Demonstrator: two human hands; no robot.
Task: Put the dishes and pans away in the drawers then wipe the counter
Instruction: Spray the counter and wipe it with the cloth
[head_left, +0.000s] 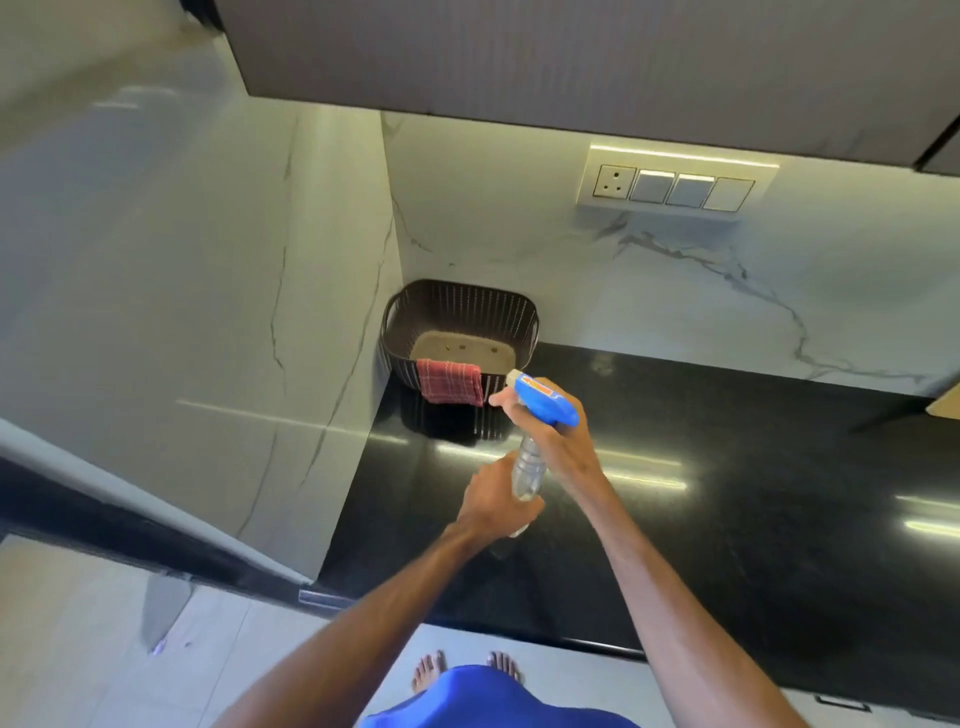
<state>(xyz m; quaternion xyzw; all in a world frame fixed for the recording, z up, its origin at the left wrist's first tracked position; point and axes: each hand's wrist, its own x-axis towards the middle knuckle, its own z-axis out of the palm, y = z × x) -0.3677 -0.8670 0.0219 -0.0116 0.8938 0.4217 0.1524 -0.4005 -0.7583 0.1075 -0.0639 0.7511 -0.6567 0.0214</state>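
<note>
The right grip (558, 434), a bare hand, is wrapped round the neck of a spray bottle (530, 461) just under its blue trigger head, with 1 finger (500, 400) stretched forward beside the white nozzle. The left grip (497, 500) holds the lower part of the same clear bottle, fingers curled round it, so that only the base peeks out below the hand. The bottle is tilted, with its nozzle aimed toward the back left corner, and it is held in the air above the glossy black tabletop (727, 499). In that corner, against the white marble wall (623, 296), stands a dark slatted basket (460, 306), and a red checked cloth (451, 383) hangs over its near rim, just beside the nozzle. On the wall to the right, well apart from the basket, is a panel (675, 185) with 1 socket and 3 switches, lit from under the upper cabinet (519, 52). At the bottom edge, 2 bare feet (431, 671) stand on the pale floor below a blue garment (493, 701)
</note>
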